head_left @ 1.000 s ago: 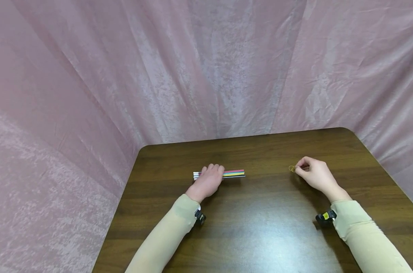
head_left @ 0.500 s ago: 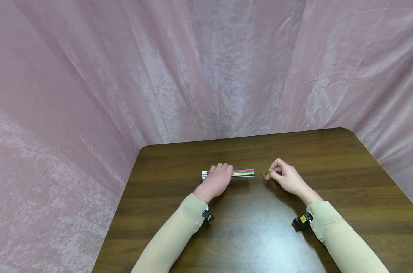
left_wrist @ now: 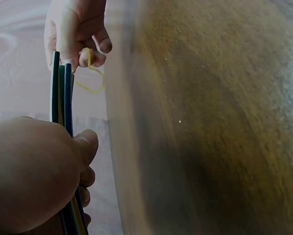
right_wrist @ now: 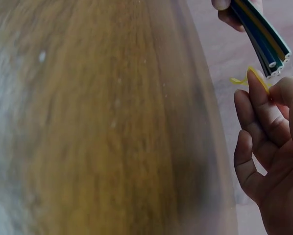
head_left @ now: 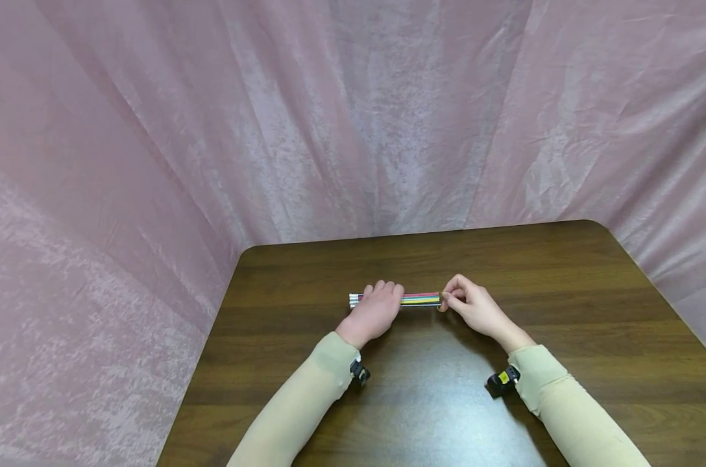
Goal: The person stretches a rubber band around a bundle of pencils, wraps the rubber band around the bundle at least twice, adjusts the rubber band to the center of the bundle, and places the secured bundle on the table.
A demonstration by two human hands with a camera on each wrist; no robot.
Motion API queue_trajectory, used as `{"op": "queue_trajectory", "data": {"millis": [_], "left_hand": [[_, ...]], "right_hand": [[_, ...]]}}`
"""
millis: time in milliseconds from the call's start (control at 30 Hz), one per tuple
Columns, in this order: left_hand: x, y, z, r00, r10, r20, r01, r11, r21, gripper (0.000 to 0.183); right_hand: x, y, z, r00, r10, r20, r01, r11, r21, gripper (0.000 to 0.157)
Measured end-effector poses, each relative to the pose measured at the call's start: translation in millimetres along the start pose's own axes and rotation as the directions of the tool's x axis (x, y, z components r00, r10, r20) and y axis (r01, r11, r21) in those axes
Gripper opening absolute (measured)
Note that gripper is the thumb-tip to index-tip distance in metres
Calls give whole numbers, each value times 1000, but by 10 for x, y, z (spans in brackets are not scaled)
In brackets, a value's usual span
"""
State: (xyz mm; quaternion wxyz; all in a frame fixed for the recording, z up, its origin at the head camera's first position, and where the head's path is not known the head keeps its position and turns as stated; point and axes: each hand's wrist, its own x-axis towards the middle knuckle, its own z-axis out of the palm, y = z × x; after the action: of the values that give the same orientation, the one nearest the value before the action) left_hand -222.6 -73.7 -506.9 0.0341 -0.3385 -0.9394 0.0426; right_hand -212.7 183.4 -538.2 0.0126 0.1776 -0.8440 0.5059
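My left hand [head_left: 377,310] grips a bundle of slim unsharpened pencils [head_left: 420,299] in several colours, above the table. Their pale banded ends poke out left of the hand and their flat ends point right. Between thumb and index finger, my right hand [head_left: 475,310] pinches a thin yellow rubber band [right_wrist: 260,78]. In the right wrist view the band hangs open just beside the flat pencil ends, the other fingers being spread. The left wrist view shows the band's loop below the right fingertips, close to the pencils [left_wrist: 62,93]; whether it touches them I cannot tell.
A brown wooden table [head_left: 306,272] with rounded far corners lies under both hands. Pink velvety curtains [head_left: 353,117] hang behind it and to the sides. A small black camera [head_left: 501,381] sits at the right wrist, another camera [head_left: 360,373] at the left.
My right hand has moved left with the rubber band, up to the pencils' right ends. My left hand has shifted slightly right, still gripping the bundle.
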Motion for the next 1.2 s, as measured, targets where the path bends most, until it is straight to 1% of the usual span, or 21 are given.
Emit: {"op": "queue_trajectory", "data": {"millis": [167,333,533,667,733,833,900,967,1100,1200], "left_hand": [[-2,7,19,1000,7,-1,-7,1000,4,8],[4,4,57,1000,-6,4,6,999,38,9],[16,7,75,999,-29,-14,30,996,89,11],[12,22,67,998,-59,-25,61,992,109,10],[10,33,63,996,-76,-42,81,990,114,10],[12,57,63,990,-104,-95,116,985,130,10],[21,70,63,983,-123,-135,143,979,147,11],[32,81,62,976,-150,-159,174,972,155,11],[56,95,57,965,-200,-168,226,962,154,9],[70,104,57,959,-224,-171,251,956,153,10]], "right_hand": [[11,-46,20,1000,-9,3,9,1000,6,6],[22,-68,34,999,-40,4,40,999,-7,6],[29,-73,35,996,-87,8,88,994,-59,6],[30,-100,48,992,-123,1,122,987,-105,4],[30,-121,64,991,-137,-5,135,981,-140,4],[31,-154,98,990,-140,-25,132,973,-191,6],[32,-166,127,989,-138,-48,124,967,-222,7],[32,-181,156,989,-130,-75,109,965,-238,7],[26,-204,213,983,-128,-131,87,956,-280,6],[17,-217,258,976,-150,-160,93,944,-316,7]]}}
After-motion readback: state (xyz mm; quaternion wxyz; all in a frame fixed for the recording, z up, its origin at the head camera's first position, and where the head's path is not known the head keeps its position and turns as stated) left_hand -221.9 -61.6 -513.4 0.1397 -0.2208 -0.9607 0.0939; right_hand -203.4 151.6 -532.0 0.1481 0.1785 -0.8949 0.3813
